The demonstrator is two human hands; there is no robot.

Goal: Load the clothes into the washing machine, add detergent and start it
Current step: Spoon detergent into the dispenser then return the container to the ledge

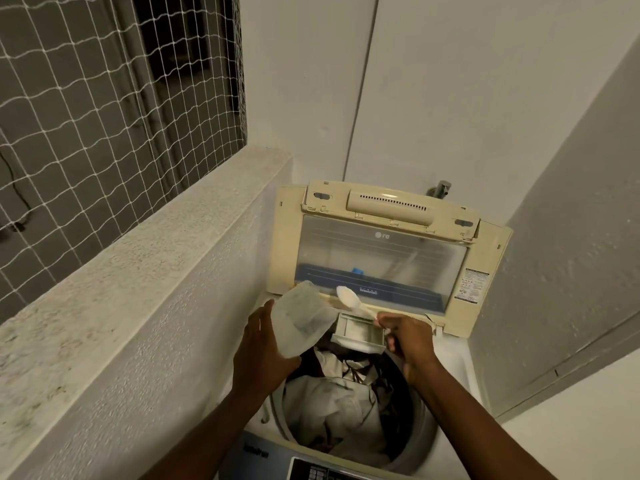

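A top-loading washing machine (457, 362) stands in front of me with its lid (384, 251) raised against the wall. Its drum holds white and dark clothes (332, 407). My left hand (263, 355) grips a translucent plastic detergent container (301, 320), tilted over the drum's far left rim. My right hand (408, 337) holds a white spoon (351, 299) heaped with white powder, raised just above the pulled-out detergent drawer (358, 334) at the back of the opening.
A rough concrete ledge (138, 271) runs along the left, with white netting (104, 98) above it. White walls close in behind and on the right. A tap (441, 189) sticks out behind the lid. The control panel (311, 469) lies at the near edge.
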